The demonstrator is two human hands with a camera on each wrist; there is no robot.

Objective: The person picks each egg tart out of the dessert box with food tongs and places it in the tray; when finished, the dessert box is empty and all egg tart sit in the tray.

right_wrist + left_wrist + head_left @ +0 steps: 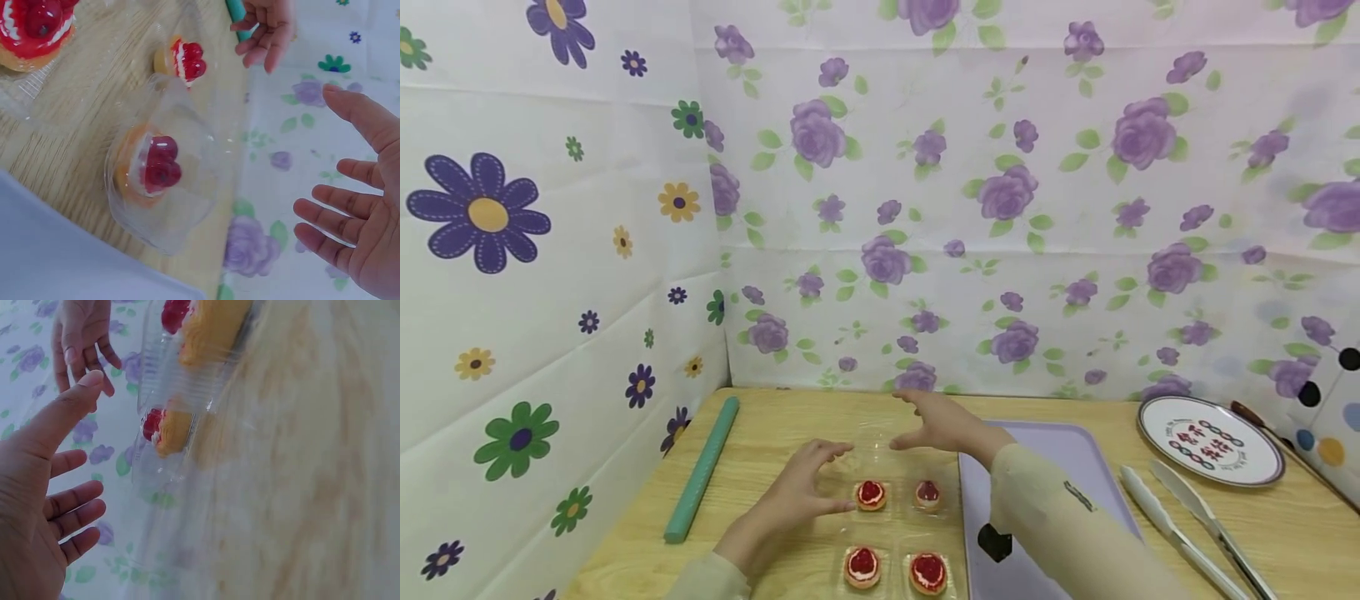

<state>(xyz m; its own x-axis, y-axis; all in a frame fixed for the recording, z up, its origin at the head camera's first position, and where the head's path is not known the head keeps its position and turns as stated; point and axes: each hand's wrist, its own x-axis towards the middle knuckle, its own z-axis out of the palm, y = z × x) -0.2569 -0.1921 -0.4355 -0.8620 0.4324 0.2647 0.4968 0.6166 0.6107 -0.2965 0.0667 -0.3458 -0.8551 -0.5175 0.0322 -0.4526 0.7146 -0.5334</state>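
Note:
Several small tarts with red fruit sit in clear plastic boxes on the table: far left tart [871, 495], far right tart [928, 495], near left tart [862, 567], near right tart [928, 573]. A clear domed lid [181, 200] covers one tart [161, 165] in the right wrist view. My left hand [802, 487] hovers left of the far left tart, fingers spread and holding nothing. Beyond the far tarts, my right hand [943, 425] hangs in the air with its fingers apart, also holding nothing. Both hands [44, 481] [350, 200] look relaxed in the wrist views.
To the right of the tarts lies a lavender tray [1052, 442], partly under my right forearm. Metal tongs [1195, 533] and a white plate [1212, 440] are farther right, with a wooden handle [1262, 421] behind. A teal roll [702, 471] lies at left. Flowered sheets surround the table.

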